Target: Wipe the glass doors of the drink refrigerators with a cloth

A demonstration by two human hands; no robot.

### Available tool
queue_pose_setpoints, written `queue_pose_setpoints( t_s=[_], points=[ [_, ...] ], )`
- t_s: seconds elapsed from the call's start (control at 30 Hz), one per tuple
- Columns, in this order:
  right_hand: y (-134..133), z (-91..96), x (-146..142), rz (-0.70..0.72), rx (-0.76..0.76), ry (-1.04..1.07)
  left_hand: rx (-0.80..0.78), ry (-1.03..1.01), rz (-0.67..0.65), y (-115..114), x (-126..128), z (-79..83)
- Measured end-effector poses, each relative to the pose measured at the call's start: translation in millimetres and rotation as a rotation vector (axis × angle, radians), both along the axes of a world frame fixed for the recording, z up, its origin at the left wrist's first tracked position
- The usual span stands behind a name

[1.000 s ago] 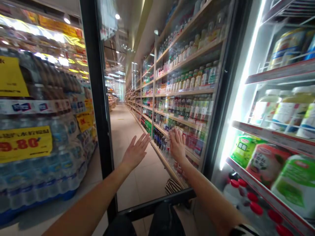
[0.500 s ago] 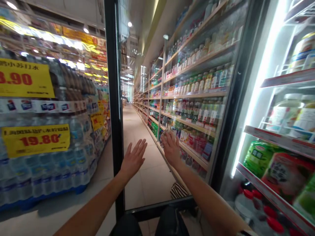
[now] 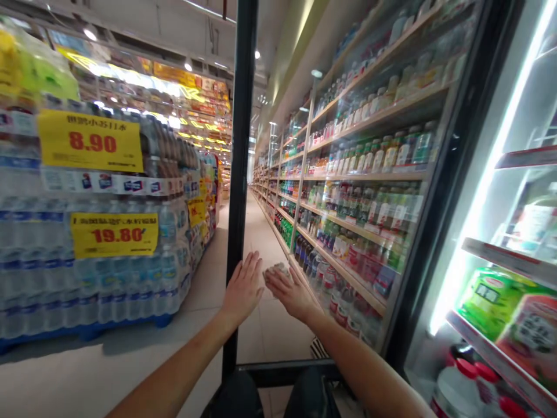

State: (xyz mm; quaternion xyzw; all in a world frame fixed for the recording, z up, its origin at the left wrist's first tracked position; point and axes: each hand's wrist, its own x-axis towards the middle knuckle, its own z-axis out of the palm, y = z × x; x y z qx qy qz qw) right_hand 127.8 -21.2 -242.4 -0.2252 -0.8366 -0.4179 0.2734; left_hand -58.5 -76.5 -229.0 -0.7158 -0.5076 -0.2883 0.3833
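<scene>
Cooler holds pouches; right hand holds cloth

Supermarket, drinks section: yellow price signs on stacked bottle packs, long bottle-lined shelves visible in glass door, brightly lit display fridge.

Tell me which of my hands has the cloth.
Your right hand: the crumpled, pale cloth shows at its fingers. Your left hand, nearer the black door post, is open with no cloth showing.
</scene>
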Motion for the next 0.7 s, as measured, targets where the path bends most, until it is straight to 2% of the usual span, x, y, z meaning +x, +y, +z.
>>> queue_pose_setpoints(
  t_s=[0.07,0.17,0.23,0.33,0.4,0.53,0.6,0.7],
  points=[
    [1.3,4.5,-6.2,0.003,-0.002,0.007,0.016,0.005,-0.012,-3.3,-3.0,2.6],
    [6.2,20.0,-12.4,-0.079,0.005,0.234,0.034,0.002,-0.014,-7.1,-7.0,8.0],
    [6.6,21.4,-13.0,-0.102,0.009,0.301,0.040,-0.008,0.002,-8.6,-9.6,11.3],
    [3.4,10.7,-9.0,-0.015,0.034,0.135,0.064,-0.018,0.029,-9.3,-14.6,15.8],
    [3.9,10.9,-6.8,0.025,0.059,0.060,0.087,-0.019,0.037,-8.6,-17.9,19.2],
    [10.8,40.7,-9.1,-0.051,0.109,0.303,0.116,-0.028,0.045,-7.1,-18.1,27.7],
    [11.9,49.4,-8.7,-0.086,0.114,0.393,0.114,-0.026,0.046,-7.2,-14.4,32.0],
    [10.0,43.4,0.7,-0.053,0.118,0.250,0.103,-0.001,0.035,-6.7,-8.5,38.5]
  ],
)
